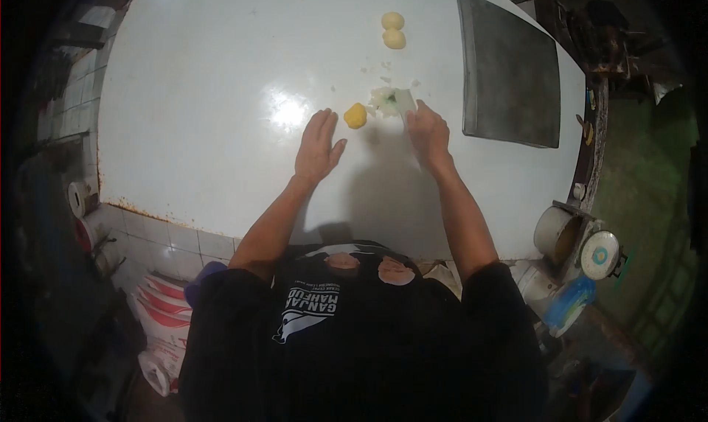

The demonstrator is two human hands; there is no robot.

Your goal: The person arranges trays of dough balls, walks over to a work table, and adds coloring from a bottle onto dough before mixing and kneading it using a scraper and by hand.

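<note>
On the white table [214, 75] lies a yellow lump [355, 116], just right of my left hand [317, 148]. That hand rests on the surface with its fingers stretched forward and the thumb apart, holding nothing. My right hand [429, 136] has its fingers closed on a pale flat scraper [405, 103]. The scraper's edge is beside a whitish smear with a green spot [384, 100]. Two pale yellow balls [394, 30] sit farther back, touching each other, with small white scraps between them and the smear.
A dark grey tray [511, 72] lies at the table's right side. Beyond the near right edge are a metal pot [554, 232], a white lid [600, 254] and a blue plastic item [571, 305]. Red and white sacks [162, 311] stand below at the left.
</note>
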